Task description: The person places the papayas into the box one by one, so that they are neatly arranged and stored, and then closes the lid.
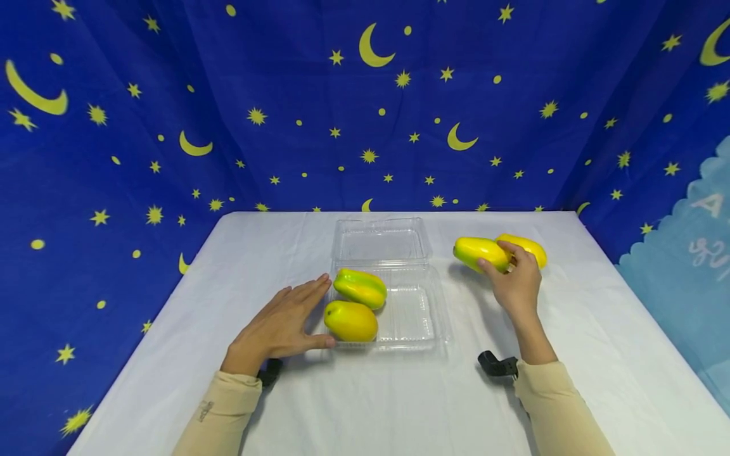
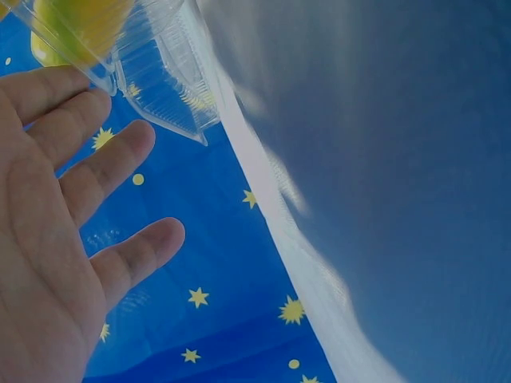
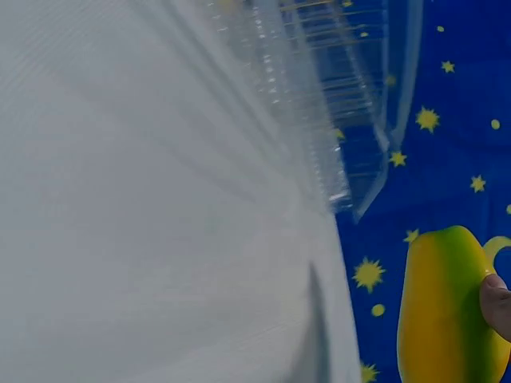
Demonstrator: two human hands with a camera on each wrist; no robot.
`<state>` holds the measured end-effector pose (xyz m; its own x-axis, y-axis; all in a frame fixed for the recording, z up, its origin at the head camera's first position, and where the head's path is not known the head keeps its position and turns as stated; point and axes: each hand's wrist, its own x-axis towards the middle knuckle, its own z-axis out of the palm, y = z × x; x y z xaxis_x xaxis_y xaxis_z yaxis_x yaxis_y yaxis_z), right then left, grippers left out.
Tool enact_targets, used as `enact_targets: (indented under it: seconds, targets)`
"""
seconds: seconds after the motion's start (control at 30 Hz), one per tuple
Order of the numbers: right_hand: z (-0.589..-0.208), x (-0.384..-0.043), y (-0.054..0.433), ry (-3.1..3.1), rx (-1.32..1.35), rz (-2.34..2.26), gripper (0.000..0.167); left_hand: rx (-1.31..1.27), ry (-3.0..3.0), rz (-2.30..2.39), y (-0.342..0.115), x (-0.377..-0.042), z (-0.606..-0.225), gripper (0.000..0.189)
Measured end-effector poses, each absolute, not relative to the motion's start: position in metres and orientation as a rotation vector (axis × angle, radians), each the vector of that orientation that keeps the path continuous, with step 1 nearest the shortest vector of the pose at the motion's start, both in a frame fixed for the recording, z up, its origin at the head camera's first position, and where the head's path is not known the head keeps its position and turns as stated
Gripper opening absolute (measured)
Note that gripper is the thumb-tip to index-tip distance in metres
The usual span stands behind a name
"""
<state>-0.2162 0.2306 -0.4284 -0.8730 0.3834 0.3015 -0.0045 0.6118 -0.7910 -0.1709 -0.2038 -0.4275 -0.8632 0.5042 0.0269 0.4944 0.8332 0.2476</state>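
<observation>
A clear plastic clamshell box [image 1: 407, 316] lies on the table with its lid [image 1: 379, 244] folded back. Two yellow-green papayas, a ridged one [image 1: 360, 289] and a rounder one [image 1: 350, 322], sit in its left half. My left hand [image 1: 288, 320] spreads straight fingers along the box's left side; whether it touches the wall is hard to tell. To the right of the box, my right hand [image 1: 518, 285] grips a papaya [image 1: 479, 252] between thumb and fingers, above the cloth. Partly hidden behind that hand is another papaya [image 1: 527, 246].
White cloth [image 1: 274, 411] covers the table. A blue curtain [image 1: 319, 82] with moons and stars rises behind and at the left. A pale blue panel with lettering [image 1: 684, 272] hangs at the right. Black wrist-camera mounts [image 1: 496, 365] stick out near both cuffs.
</observation>
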Motion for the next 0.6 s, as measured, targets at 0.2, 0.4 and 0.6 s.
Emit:
enact_targets:
  seconds: [0.2,0.4,0.6]
  targets:
    - [-0.415,-0.214,0.223,-2.351,-0.296,1.223,0.060,0.813,2.971,0.383,-0.204,-0.171,-0.429,0.110]
    - [-0.407,-0.212,0.215,-2.318,-0.314,1.251,0.059,0.814,2.968,0.387,-0.203,-0.170,-0.428,0.110]
    - [-0.401,-0.212,0.206,-2.269,-0.272,1.296,0.057,0.816,2.973,0.383,-0.204,-0.171,-0.428,0.111]
